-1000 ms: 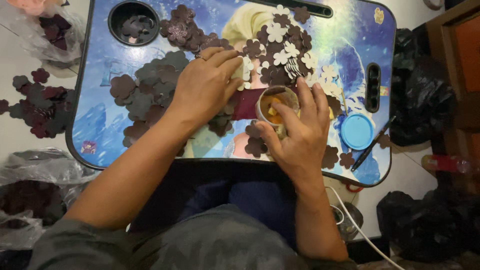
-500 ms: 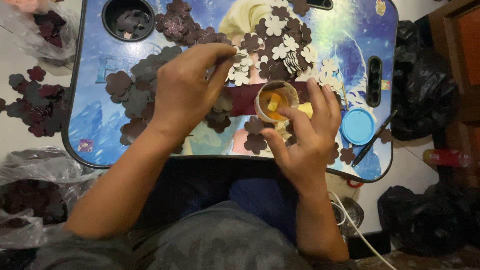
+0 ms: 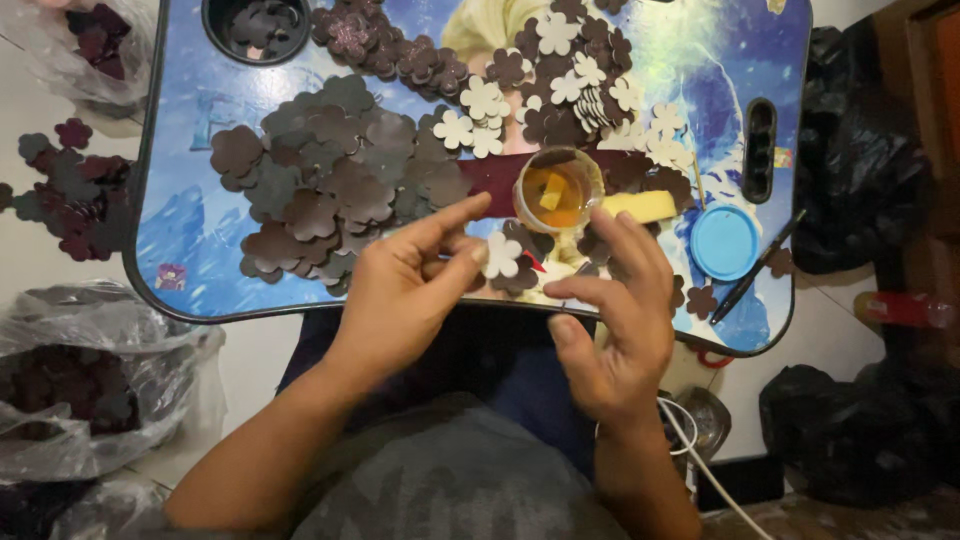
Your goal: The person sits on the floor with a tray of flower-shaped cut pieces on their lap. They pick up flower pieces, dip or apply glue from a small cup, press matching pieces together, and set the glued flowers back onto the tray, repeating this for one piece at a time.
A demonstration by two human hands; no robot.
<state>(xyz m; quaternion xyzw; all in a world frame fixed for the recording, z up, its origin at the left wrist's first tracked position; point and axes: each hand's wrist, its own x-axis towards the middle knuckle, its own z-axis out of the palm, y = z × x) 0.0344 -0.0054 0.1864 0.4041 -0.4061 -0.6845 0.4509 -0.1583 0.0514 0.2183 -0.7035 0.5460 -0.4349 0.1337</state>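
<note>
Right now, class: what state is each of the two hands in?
Left hand: pinching a white flower cutout between thumb and fingers.
Right hand: open, fingers spread, holding nothing, fingertips near the small cup of amber liquid.

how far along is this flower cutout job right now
Done, apparently: white-on-dark flowers lie stacked at the tray's top. In hand: the left hand pinches a white flower beside the right hand, near the open glue cup. Left: a big spread of dark flowers unpaired.
</note>
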